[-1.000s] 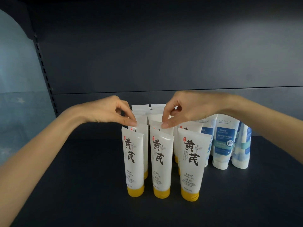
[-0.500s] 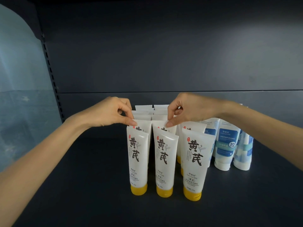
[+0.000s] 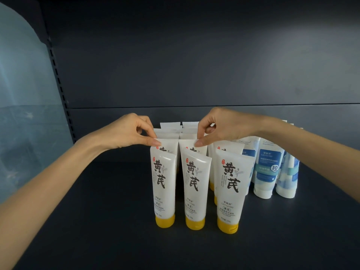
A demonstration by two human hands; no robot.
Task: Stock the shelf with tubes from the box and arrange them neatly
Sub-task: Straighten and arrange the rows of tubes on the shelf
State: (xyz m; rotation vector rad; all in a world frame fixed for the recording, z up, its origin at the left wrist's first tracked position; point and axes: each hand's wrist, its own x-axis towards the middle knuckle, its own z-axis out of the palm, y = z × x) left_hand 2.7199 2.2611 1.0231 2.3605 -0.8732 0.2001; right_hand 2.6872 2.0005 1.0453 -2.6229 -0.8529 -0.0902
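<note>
White tubes [image 3: 194,184] with yellow caps stand cap-down in rows at centre frame on the dark shelf [image 3: 97,211], printed 黄芪 in black above "LAO LI SHI". The left hand [image 3: 128,131] and right hand [image 3: 224,125] each pinch a second-row tube's top seam. Blue-labelled tubes [image 3: 269,168] marked 控 stand at right.

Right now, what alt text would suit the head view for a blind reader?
The left hand and right hand each pinch the top edge of a tube behind the front row. The yellow-capped tubes stand cap-down in columns on a dark shelf, blue tubes at right.
</note>
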